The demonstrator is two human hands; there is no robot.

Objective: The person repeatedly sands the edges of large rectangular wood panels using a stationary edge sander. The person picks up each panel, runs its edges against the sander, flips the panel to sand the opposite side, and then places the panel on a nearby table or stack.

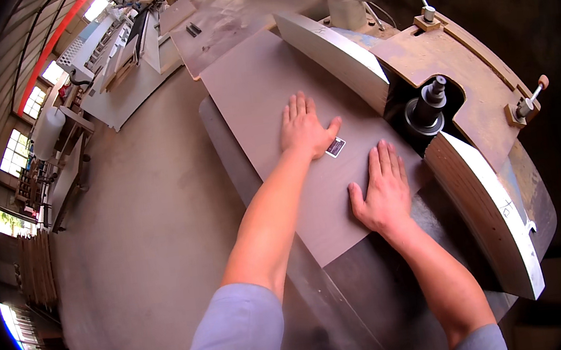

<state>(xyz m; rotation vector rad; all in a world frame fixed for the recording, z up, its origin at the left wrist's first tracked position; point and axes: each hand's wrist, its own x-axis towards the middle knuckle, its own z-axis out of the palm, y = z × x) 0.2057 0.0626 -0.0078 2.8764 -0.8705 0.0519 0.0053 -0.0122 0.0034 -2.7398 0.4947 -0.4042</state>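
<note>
A flat brown wooden panel (263,87) lies on the metal machine table (376,288). My left hand (304,129) presses flat on the panel's middle, fingers apart, thumb beside a small dark label (336,146). Nearer me, my right hand (382,192) also lies flat on the panel, close to its right edge. That edge runs along a curved wooden fence (336,54). Just right of my hands a vertical cutter spindle (427,108) stands in the gap between that fence and a second curved fence piece (496,216).
A brown wooden guard plate (470,77) with clamp knobs (528,104) covers the spindle area. Another board (222,26) lies beyond the panel. Left is bare concrete floor (140,218), with workbenches (124,75) and windows (15,151) farther off.
</note>
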